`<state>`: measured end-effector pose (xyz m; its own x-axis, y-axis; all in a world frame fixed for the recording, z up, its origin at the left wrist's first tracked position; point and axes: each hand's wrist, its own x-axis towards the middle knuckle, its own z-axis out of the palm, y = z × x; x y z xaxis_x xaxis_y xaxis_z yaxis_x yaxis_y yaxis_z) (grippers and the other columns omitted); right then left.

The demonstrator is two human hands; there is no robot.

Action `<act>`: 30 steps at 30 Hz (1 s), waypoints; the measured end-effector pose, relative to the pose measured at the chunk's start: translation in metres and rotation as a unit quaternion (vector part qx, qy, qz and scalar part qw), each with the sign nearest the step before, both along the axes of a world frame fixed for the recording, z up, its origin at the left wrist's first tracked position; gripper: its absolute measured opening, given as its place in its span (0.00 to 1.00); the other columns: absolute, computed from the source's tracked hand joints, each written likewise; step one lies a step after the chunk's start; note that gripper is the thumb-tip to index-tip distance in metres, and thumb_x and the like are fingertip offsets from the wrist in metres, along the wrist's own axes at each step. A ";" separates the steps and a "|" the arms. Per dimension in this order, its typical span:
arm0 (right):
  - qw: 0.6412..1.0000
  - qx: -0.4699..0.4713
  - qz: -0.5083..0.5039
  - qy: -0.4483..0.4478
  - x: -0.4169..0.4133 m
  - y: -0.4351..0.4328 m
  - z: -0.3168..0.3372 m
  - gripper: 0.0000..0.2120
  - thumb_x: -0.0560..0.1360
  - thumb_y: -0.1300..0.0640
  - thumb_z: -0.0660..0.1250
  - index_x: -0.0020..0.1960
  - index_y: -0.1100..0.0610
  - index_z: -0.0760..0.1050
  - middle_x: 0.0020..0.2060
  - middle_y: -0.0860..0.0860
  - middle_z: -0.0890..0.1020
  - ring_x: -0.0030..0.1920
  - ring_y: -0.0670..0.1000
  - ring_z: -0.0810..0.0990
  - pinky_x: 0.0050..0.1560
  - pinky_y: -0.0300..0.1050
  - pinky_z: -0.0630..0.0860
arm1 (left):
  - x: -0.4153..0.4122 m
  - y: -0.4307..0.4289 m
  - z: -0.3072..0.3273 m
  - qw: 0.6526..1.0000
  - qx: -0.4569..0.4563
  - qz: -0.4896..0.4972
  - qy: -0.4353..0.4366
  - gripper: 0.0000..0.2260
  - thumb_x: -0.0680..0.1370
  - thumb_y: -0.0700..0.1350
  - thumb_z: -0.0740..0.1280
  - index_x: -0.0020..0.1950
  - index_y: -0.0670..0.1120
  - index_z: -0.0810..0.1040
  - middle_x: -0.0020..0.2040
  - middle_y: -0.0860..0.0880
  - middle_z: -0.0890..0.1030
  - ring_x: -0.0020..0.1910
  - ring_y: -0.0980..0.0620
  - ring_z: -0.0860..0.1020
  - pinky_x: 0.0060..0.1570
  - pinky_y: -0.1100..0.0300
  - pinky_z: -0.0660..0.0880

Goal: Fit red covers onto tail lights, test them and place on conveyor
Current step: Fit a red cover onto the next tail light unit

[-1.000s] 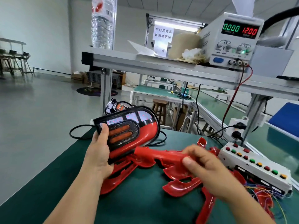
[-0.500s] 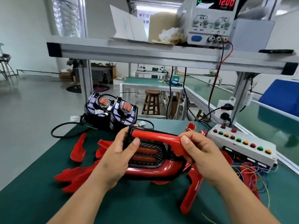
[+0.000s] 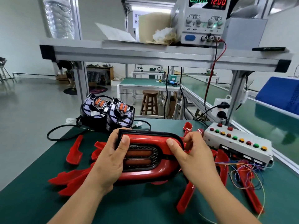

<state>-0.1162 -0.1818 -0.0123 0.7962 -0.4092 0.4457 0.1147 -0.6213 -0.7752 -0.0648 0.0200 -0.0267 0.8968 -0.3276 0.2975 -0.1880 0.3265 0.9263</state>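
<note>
Both thumbs pressing red cover [image 3: 145, 139] onto tail light [image 3: 142, 160], left hand [image 3: 111, 160] and right hand [image 3: 192, 157] clamped round its ends: walk pressure evenly along the edge till flush

Only two bare hands and forearms of the person show. The left hand [image 3: 111, 160] is uncovered, with a short, neatly trimmed thumbnail [image 3: 125, 139] of pale, plain finish and fine creases across the thumb joint. The right hand [image 3: 192, 157] is likewise uncovered, its thumb ending in a short plain nail, with knuckle folds showing along the back. The left forearm [image 3: 84, 202] and right forearm [image 3: 223, 202] are bare all the way to the bottom of the view, smooth, and look broad from the wide lens
</note>
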 end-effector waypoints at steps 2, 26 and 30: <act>0.996 0.086 0.013 0.019 0.001 0.000 -0.003 0.34 0.54 0.22 0.62 0.45 0.47 0.68 0.40 0.46 0.75 0.39 0.47 0.74 0.39 0.42 0.70 | -0.003 0.000 0.002 1.000 -0.006 0.007 -0.007 0.26 0.68 0.70 0.70 0.57 0.53 0.77 0.54 0.40 0.84 0.50 0.37 0.84 0.42 0.46 0.82; 0.925 0.226 0.301 0.058 -0.003 -0.015 0.003 0.23 0.67 0.46 0.71 0.60 0.53 0.74 0.53 0.53 0.84 0.54 0.53 0.83 0.55 0.48 0.80 | -0.007 -0.002 0.006 0.996 -0.048 0.000 0.074 0.19 0.67 0.58 0.72 0.55 0.53 0.79 0.51 0.38 0.85 0.47 0.34 0.84 0.39 0.42 0.81; 0.915 0.284 0.284 0.046 -0.002 -0.009 0.000 0.23 0.67 0.50 0.73 0.58 0.56 0.75 0.51 0.54 0.84 0.50 0.54 0.84 0.50 0.48 0.82 | -0.006 -0.004 0.003 0.996 -0.044 -0.001 0.081 0.19 0.67 0.57 0.72 0.55 0.53 0.79 0.51 0.38 0.85 0.47 0.35 0.84 0.39 0.42 0.81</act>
<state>-0.1183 -0.1911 -0.0126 0.9756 -0.0619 0.2108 0.2126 0.0241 -0.9768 -0.0712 0.0161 -0.0236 0.9347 -0.3089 0.1759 -0.0372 0.4071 0.9126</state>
